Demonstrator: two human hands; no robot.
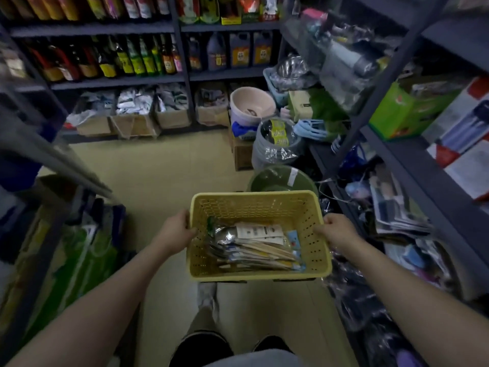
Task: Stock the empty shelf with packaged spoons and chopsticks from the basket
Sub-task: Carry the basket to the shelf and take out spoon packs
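Observation:
A yellow perforated plastic basket (254, 202) is carried in front of me above the floor. My left hand (176, 228) grips its left rim and my right hand (336, 229) grips its right rim. Inside the basket lie packaged metal spoons (225, 235) and packaged wooden chopsticks (272, 251), stacked flat toward the basket's near side. I cannot make out an empty shelf from here.
Dark metal shelving (412, 160) lines the right side, crowded with wrapped goods. Bottles (132, 58) fill the far shelves. Buckets (251, 104) and a green basin (280, 178) stand on the floor ahead right. Green bags (79, 260) lean at the left. Beige floor (158, 165) runs down the aisle.

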